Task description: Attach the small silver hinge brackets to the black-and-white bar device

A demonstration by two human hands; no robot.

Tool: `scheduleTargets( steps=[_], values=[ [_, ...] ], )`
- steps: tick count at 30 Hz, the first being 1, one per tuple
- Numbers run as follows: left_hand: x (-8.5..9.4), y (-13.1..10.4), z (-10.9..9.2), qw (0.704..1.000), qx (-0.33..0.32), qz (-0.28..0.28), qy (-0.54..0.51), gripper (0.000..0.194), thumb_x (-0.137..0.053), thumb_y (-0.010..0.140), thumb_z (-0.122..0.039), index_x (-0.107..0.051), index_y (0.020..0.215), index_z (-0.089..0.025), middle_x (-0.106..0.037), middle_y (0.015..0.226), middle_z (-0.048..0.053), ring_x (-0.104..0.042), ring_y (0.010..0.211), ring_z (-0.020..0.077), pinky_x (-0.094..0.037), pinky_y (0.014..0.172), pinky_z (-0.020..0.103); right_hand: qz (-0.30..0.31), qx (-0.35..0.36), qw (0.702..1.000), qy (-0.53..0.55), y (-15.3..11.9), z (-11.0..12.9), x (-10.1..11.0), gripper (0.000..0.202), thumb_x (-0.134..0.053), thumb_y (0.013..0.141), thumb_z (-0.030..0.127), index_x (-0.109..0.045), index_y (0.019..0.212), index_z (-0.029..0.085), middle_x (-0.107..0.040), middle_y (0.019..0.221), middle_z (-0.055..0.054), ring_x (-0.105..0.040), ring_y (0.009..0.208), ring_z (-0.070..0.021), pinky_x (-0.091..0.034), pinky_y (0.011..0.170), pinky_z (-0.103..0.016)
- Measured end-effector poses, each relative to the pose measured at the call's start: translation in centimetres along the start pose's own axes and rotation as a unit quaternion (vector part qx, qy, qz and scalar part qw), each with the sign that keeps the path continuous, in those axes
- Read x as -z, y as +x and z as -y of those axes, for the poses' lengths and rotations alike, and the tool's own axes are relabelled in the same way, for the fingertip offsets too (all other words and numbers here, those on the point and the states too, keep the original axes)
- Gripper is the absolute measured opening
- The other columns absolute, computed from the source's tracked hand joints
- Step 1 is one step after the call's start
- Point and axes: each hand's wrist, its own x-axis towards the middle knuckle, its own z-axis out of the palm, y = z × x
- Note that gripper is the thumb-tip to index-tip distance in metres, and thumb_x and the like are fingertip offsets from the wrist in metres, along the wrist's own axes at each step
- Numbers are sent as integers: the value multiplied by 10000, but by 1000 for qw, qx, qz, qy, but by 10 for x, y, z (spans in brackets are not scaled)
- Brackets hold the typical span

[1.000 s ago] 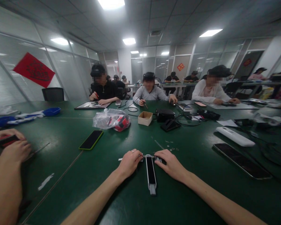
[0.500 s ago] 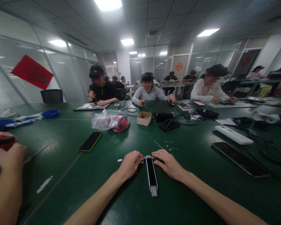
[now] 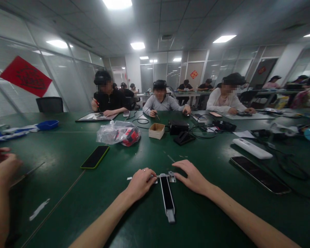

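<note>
Green worktop (image 3: 134, 227) is carrying a slim white-framed device (image 3: 166, 194) with a black face, which is lying between the left hand (image 3: 140, 183) and the right hand (image 3: 193, 176), its grey end piece (image 3: 171, 216) pointing toward the person. At its far end, small metal plates are sticking out to both sides. The left fingers are narrow, with thumb and fingertips pinching the left metal plate (image 3: 155, 181). The right thumb and forefinger are standing apart, and the right metal plate (image 3: 172, 177) is lying at the thumb tip; whether they are touching, I cannot tell. For doing this well, I would judge that the left hand should be giving a light, steady hold, and the right should be touching its plate gently, because thin metal is perhaps bending easily. Both plates should be lying level, so that the device is not twisting. About the pose, both forearms are slanting inward from the lower part of the view; the left hand is curving palm down, while the right one is spreading flatter, its forefinger reaching farther out than its thumb.
</note>
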Motion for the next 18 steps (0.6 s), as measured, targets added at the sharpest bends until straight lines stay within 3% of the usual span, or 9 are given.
scheduleTargets(
  steps=[3, 7, 18],
  values=[
    [0, 0, 1, 1000, -6, 1, 1, 155, -482, 894, -262, -614, 906, -182, -615, 815, 26, -558, 745, 164, -395, 691, 275, -51, -31, 996, -69, 0, -30, 14, 308, -454, 886, 333, -607, 1098, 170, -607, 1109, -92, -508, 1063, -225, -400, 912, -426],
    [-3, -1, 4, 1000, -14, -5, -5, 160, -476, 900, -275, -611, 907, -189, -616, 838, 24, -557, 767, 163, -394, 702, 273, -13, -60, 989, -134, -3, -61, 26, 282, -476, 853, 325, -645, 1031, 188, -628, 1023, -79, -523, 991, -232, -410, 860, -424],
    [-2, 0, 3, 1000, 4, -6, -1, 146, -490, 898, -259, -615, 922, -187, -612, 831, 20, -557, 764, 163, -389, 677, 265, -10, -46, 983, -176, 0, -57, 21, 266, -425, 889, 301, -671, 914, 205, -629, 953, -76, -520, 915, -229, -416, 778, -386]
  ],
)
